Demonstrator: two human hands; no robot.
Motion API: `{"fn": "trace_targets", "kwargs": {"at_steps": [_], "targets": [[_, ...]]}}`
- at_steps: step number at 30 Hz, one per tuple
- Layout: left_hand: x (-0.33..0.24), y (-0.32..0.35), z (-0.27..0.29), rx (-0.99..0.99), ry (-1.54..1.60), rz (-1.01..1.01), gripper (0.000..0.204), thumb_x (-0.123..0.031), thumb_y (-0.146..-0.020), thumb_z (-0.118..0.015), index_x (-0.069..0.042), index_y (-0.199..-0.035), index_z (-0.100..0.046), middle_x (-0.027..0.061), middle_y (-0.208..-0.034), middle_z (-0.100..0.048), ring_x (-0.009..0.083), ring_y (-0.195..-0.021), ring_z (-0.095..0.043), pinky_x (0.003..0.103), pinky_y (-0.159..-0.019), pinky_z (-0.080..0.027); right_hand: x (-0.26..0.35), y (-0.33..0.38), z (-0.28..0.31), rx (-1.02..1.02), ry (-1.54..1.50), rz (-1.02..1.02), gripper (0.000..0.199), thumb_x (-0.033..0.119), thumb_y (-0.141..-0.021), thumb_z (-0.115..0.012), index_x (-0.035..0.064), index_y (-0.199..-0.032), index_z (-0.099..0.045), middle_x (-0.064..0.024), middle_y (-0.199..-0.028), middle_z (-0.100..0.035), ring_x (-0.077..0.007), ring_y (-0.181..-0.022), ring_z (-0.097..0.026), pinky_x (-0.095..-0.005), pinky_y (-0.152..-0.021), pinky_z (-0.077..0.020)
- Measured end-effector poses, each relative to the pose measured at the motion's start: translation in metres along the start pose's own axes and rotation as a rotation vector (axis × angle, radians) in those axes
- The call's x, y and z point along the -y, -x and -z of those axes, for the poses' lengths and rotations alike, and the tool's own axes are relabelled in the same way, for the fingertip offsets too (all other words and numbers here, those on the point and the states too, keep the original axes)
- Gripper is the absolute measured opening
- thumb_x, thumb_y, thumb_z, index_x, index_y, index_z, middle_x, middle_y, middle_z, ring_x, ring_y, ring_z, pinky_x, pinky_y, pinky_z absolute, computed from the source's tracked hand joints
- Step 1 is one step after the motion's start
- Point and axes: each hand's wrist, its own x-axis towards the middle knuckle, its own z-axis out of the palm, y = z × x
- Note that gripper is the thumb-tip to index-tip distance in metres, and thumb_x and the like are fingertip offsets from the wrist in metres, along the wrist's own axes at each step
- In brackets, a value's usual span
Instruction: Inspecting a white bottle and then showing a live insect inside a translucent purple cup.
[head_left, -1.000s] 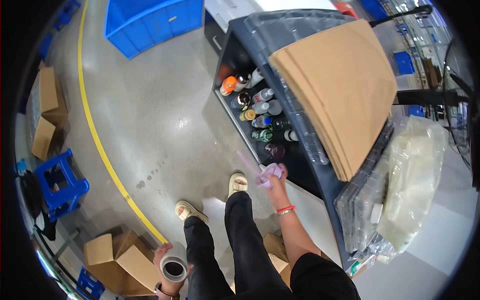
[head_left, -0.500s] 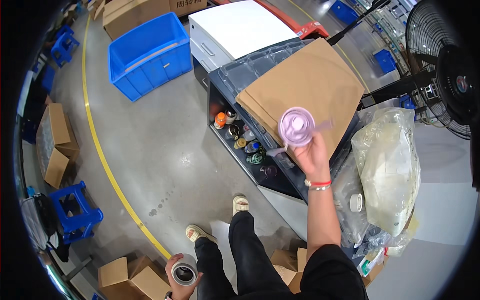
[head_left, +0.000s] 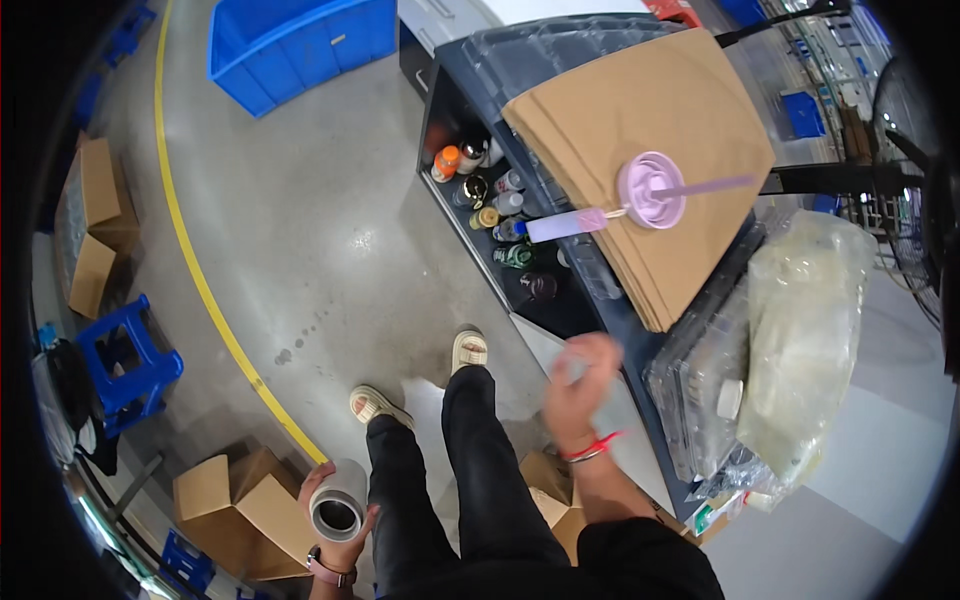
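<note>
In my left hand (head_left: 337, 505) is an open tumbler (head_left: 345, 485), pale grey with a metal rim; its mouth faces up and its inside looks dark. My right hand (head_left: 583, 390) is in the air beside the cabinet's front edge, smeared by motion. A gap shows between its thumb and curled fingers, and I see nothing held there. A lilac lid (head_left: 640, 190) lies on the stacked cardboard sheets (head_left: 610, 110), with a lilac straw across it. A pale lilac strip-shaped tag (head_left: 565, 224) is tied to it and hangs over the edge of the cardboard.
Several bottles (head_left: 487, 216) stand on the dark cabinet's (head_left: 432, 120) open shelf. Clear plastic bags (head_left: 805, 330) and a white roll-like piece (head_left: 730, 399) lie at right. A blue bin (head_left: 300, 60), blue stool (head_left: 130, 355), open cartons (head_left: 240, 515) and a fan (head_left: 910, 170) surround me.
My right hand has let go of the lilac lid, leaving it on the cardboard, and has drawn back toward me. The left hand still grips the tumbler. The whole view has shifted.
</note>
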Motion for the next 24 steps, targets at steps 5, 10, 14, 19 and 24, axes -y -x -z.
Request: {"fn": "trace_targets", "kwargs": {"at_steps": [5, 10, 14, 19, 24], "targets": [[0.042, -0.013, -0.022, -0.017, -0.167, 0.078, 0.087, -0.042, -0.065, -0.081, -0.003, -0.126, -0.033, 0.0150, -0.118, -0.048, 0.0313, -0.113, -0.047, 0.047, -0.099, -0.036, -0.134, 0.091, -0.133, 0.463, 0.224, -0.297, 0.057, 0.010, -0.069, -0.071, 0.0056, -0.121, -0.046, -0.0225, -0.121, -0.045, -0.0400, -0.113, -0.043, -0.0452, -0.097, -0.0344], [0.097, -0.019, -0.059, -0.071, -0.191, 0.194, 0.082, -0.042, -0.065, -0.079, -0.003, -0.123, -0.038, 0.0137, -0.118, -0.048, 0.0280, -0.111, -0.048, 0.041, -0.096, -0.039, -0.323, 0.079, -0.187, 0.678, 0.720, -0.666, 0.099, 0.025, -0.060, -0.082, 0.0154, -0.141, -0.026, -0.0277, -0.140, -0.027, -0.0444, -0.126, -0.032, -0.0453, -0.107, -0.0279], [0.127, -0.017, -0.073, 0.033, -0.350, 0.249, 0.085, -0.037, -0.067, -0.079, -0.003, -0.127, -0.031, 0.0152, -0.121, -0.046, 0.0311, -0.113, -0.047, 0.044, -0.098, -0.037, -0.375, 0.080, -0.213, 0.658, 0.730, -0.645, 0.098, 0.026, -0.059, -0.083, 0.0186, -0.140, -0.027, -0.0278, -0.140, -0.026, -0.0445, -0.126, -0.033, -0.0464, -0.105, -0.0314], [0.133, -0.025, -0.088, 0.056, -0.256, 0.294, 0.084, -0.032, -0.065, -0.080, -0.004, -0.126, -0.031, 0.0151, -0.120, -0.045, 0.0315, -0.113, -0.047, 0.044, -0.098, -0.037, -0.390, 0.083, -0.221, 0.560, 0.629, -0.641, 0.078, 0.020, -0.059, -0.078, 0.0220, -0.127, -0.040, -0.0251, -0.127, -0.037, -0.0463, -0.113, -0.042, -0.0499, -0.094, -0.0395], [0.106, -0.038, -0.079, 0.014, -0.221, 0.247, 0.083, -0.033, -0.064, -0.080, -0.004, -0.125, -0.032, 0.0150, -0.119, -0.047, 0.0317, -0.111, -0.048, 0.044, -0.097, -0.038, -0.331, 0.087, -0.215, 0.456, 0.564, -0.575, 0.073, 0.018, -0.058, -0.075, 0.0218, -0.124, -0.044, -0.0233, -0.119, -0.038, -0.0451, -0.106, -0.042, -0.0490, -0.093, -0.0385]]}}
